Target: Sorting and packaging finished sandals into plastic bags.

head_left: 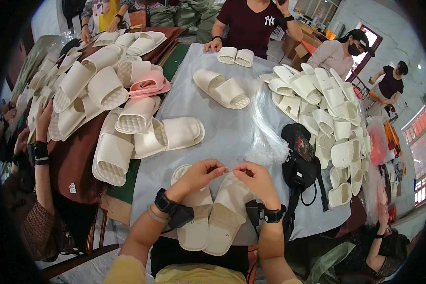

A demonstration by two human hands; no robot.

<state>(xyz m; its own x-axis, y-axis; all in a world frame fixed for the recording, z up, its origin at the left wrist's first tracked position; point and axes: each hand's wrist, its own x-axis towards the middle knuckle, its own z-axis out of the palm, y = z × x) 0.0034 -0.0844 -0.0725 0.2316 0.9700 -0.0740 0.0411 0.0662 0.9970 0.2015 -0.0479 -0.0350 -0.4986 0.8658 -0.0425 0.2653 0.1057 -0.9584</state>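
My left hand (202, 176) and my right hand (256, 179) meet above a pair of cream slippers, each with thumb and fingers pinched together. A tiny whitish bit seems to lie between the fingertips; it is too small to name. Below them, the left slipper (193, 227) and the right slipper (229, 208) lie side by side, heels toward me at the table's near edge. Just beyond my right hand, a bundle of clear, thin plastic strands (260, 118) stretches across the grey table cover (175, 102).
Cream slippers (109, 156) are heaped at left, with a pink pair (149, 84) among them. Another heap (336, 99) fills the right side. A black bag (298, 158) lies by my right arm. Farther off sit two pairs (221, 89) (235, 56). Co-workers stand around the table.
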